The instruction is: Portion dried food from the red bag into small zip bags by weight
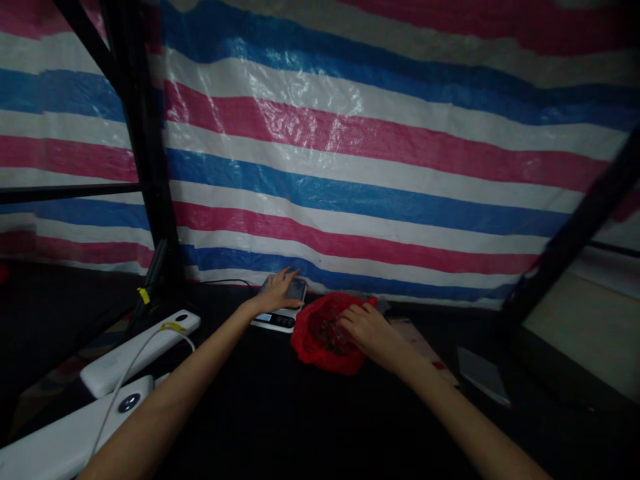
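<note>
My right hand [367, 331] has its fingers pinched inside the soft, thin red plastic bag [325, 337] on the dark table [280, 413], which I judge light, crinkly and easy to tear, while my left hand [276, 291] lies spread on the hard small scale [280, 313].

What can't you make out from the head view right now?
- Red bag contents: dim, and covered by the right hand.
- Scale display: too small and dark to read.
- Small container on the scale: partly covered by the left hand; contents unseen.
- Right-hand grip: fingertips hidden in the bag.
</note>
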A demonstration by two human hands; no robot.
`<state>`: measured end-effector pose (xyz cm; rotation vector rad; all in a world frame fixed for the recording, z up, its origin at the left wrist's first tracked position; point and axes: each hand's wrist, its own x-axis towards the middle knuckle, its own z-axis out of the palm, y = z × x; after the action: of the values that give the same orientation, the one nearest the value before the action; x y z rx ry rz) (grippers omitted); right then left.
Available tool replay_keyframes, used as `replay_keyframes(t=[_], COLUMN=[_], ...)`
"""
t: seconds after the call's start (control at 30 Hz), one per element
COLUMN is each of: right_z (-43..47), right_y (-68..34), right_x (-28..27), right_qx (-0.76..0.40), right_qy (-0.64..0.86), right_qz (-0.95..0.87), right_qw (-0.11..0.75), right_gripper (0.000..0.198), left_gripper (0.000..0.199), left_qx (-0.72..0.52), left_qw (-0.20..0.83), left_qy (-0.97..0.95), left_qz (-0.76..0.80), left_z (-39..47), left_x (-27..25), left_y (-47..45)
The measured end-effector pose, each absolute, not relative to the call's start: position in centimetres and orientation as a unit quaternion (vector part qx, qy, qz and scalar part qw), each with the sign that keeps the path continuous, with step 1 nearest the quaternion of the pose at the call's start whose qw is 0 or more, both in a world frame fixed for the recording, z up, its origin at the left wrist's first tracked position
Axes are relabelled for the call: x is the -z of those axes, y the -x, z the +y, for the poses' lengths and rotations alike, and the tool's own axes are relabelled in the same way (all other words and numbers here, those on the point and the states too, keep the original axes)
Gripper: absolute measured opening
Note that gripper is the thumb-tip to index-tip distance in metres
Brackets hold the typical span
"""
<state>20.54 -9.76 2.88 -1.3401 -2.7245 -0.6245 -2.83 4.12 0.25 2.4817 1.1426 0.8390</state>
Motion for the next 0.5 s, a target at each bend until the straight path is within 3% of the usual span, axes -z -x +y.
replay_keyframes(t=[0.13,0.3,0.5], right_z=[-9.1,-8.3,-8.9], right_y=[-20.6,-21.1,-21.2], right_x=[-1.4,-0.4,-0.3], right_qx=[0.217,0.176,0.108], right_qy=[0.412,0.379,0.366], right_qz=[-0.885,-0.908,-0.923], right_qw=[0.013,0.025,0.05], right_gripper=[0.026,0.02,0.024], left_gripper=[0.037,0.041,0.009], left_qx=[-0.338,-0.161,-0.099], left_qw=[0.022,-0.122,-0.262], left_qy=[-0.889,-0.955,-0.939], left_qz=[0.308,0.216,0.2], left_z=[-3.2,-10.4,-10.0], left_x=[-4.0,-2.6,2.7], left_y=[-0.2,-2.6,-3.0])
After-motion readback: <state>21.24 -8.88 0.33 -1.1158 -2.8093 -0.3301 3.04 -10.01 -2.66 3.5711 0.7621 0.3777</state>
